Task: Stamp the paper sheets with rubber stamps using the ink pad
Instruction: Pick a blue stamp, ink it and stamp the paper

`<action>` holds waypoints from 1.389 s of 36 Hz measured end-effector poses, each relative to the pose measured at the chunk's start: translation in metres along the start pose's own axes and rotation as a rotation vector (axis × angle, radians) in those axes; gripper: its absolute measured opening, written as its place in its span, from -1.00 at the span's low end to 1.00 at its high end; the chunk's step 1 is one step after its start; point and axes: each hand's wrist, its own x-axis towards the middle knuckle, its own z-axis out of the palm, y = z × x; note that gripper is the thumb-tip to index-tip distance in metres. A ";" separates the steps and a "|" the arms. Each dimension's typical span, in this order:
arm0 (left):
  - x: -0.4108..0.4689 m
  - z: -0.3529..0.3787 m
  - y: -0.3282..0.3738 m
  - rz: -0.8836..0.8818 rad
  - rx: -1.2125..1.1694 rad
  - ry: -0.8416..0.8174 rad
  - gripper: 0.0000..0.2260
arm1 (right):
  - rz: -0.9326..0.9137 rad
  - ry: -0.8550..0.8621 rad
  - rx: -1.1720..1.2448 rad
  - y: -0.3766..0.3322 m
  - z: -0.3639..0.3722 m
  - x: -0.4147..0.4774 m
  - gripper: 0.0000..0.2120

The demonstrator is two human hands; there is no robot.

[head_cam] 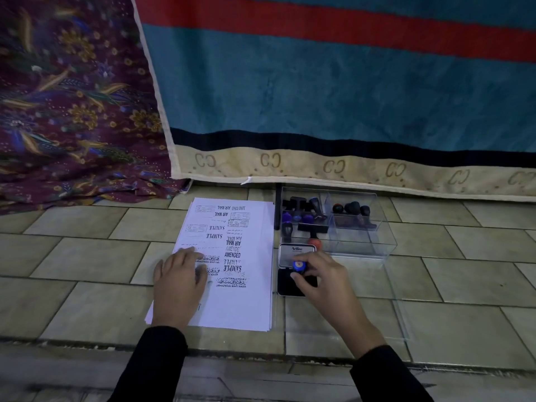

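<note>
Right hand (322, 278) grips blue-topped stamp (298, 266), base hidden over ink pad (285, 284)

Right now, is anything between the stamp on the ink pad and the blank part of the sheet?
Nothing visible. The stamp, gripped by the right hand, sits on the ink pad beside the paper sheets. The left hand lies flat on the sheets' left side; the blank lower right is free.

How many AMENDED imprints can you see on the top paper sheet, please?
2. One bold AMENDED imprint sits mid-sheet, right of the left hand; a fainter AMENDED imprint lies directly above it. Others could be hidden under that hand.
</note>
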 end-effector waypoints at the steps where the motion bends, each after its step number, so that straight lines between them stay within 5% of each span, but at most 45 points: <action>1: 0.000 0.000 0.003 -0.016 0.009 -0.002 -0.81 | -0.007 0.006 0.002 0.000 0.000 0.000 -0.79; 5: 0.002 -0.001 0.024 0.073 -0.156 -0.033 -0.72 | -0.019 0.022 -0.006 0.000 0.000 0.002 -0.81; 8: -0.004 0.000 0.056 0.230 -0.407 -0.204 -0.59 | -0.013 0.024 -0.003 0.000 0.001 0.001 -0.81; 13: -0.016 0.015 0.096 0.406 -0.360 -0.270 -0.45 | -0.019 0.031 -0.012 0.000 0.003 0.000 -0.78; 21: -0.020 0.026 0.101 0.418 -0.267 -0.252 -0.44 | -0.025 0.028 -0.021 -0.001 0.003 -0.002 -0.76; 28: -0.005 -0.012 0.068 0.161 -0.614 -0.099 -0.74 | -0.097 0.026 0.033 -0.028 0.018 0.003 -0.80; 33: 0.010 -0.027 0.004 0.072 -0.375 0.040 -0.78 | -0.156 -0.119 0.050 -0.051 0.053 0.007 -0.80; 50: -0.002 -0.009 -0.025 0.061 -0.118 -0.114 -0.51 | -0.157 -0.231 0.011 -0.066 0.090 0.007 -0.78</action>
